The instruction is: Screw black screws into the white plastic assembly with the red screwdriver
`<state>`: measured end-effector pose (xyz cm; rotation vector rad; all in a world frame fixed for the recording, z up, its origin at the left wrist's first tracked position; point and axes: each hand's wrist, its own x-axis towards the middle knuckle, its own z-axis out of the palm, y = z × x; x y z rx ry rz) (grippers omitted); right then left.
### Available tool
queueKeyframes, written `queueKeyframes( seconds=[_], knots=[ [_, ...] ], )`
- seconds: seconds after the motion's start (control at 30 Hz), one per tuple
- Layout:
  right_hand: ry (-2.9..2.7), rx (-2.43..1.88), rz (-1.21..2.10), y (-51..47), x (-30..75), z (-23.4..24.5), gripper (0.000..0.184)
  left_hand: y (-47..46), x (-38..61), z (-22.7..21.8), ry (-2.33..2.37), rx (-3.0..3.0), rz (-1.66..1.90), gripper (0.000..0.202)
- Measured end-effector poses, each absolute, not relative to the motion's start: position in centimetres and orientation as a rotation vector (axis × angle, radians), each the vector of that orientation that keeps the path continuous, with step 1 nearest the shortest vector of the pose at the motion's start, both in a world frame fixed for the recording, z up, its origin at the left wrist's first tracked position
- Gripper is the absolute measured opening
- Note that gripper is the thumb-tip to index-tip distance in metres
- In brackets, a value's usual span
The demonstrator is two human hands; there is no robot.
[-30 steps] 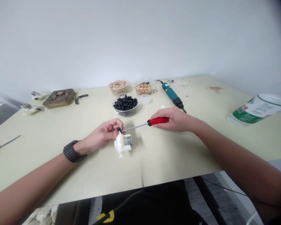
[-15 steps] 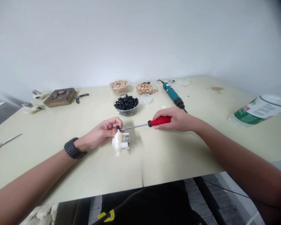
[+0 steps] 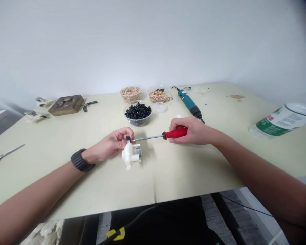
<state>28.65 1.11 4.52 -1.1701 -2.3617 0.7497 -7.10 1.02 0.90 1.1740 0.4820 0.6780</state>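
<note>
Between the thumb and fingers of my left hand [image 3: 116, 142] is a white plastic part [image 3: 129, 154] with stubby posts and a grey metal piece on its right side. At its top sits a small black piece [image 3: 128, 139], close to my fingertips. My right hand [image 3: 191, 131] is closed around the red handle of a screwdriver [image 3: 175, 133]. The screwdriver's shaft lies nearly level and points left, its tip meeting the black piece. Whether the tip sits in a screw is too small to tell.
Beyond my hands stand a tub of black pieces [image 3: 138, 113] and two tubs of brass-coloured pieces [image 3: 130, 94]. A teal power screwdriver [image 3: 189, 103] lies to their right. At far right is a tilted plastic bottle [image 3: 283, 122]; at left, a metal block [image 3: 66, 105] and a red-handled tool [image 3: 0, 158].
The fingers of my right hand have shifted slightly on the red handle. The white part and my left hand look the same.
</note>
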Motion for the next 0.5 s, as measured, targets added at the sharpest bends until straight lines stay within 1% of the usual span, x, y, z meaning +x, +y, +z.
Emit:
queueKeyframes(
  seconds=[0.5],
  knots=[
    [-2.341, -1.121, 0.969, 1.38, 29.18, 5.11, 0.038, 0.75, -7.13, 1.21, 0.464, 1.156, 0.641, 0.031]
  ],
)
